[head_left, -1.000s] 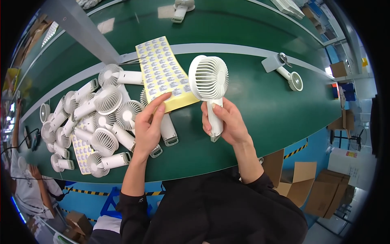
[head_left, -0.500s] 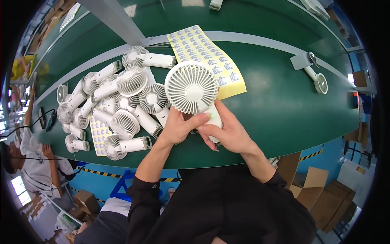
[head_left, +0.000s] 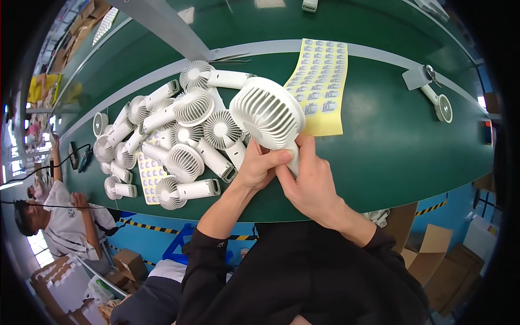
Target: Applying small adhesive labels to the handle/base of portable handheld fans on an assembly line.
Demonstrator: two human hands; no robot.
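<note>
Both of my hands grip one white handheld fan (head_left: 268,112) above the green table, its round slatted head tilted to one side. My left hand (head_left: 259,167) is closed around the handle just below the head, thumb across it. Closed on the same handle from the other side is my right hand (head_left: 314,181); together they hide most of it. Behind the held fan lies a yellow sheet of small silver labels (head_left: 320,86). To the left, a pile of white handheld fans (head_left: 187,130) covers the table, with a second label sheet (head_left: 150,176) partly under it.
Tweezers (head_left: 230,57) lie beside a grey metal post (head_left: 168,24). Another small fan (head_left: 443,108) and a grey block (head_left: 416,78) are at the far right. A co-worker (head_left: 65,222) sits at the left end. Open cardboard boxes (head_left: 428,246) stand on the floor at right.
The held fan has turned in my hands, so its head now faces more sideways. The yellow label sheet has shifted right and straightened. The whole view has moved slightly.
</note>
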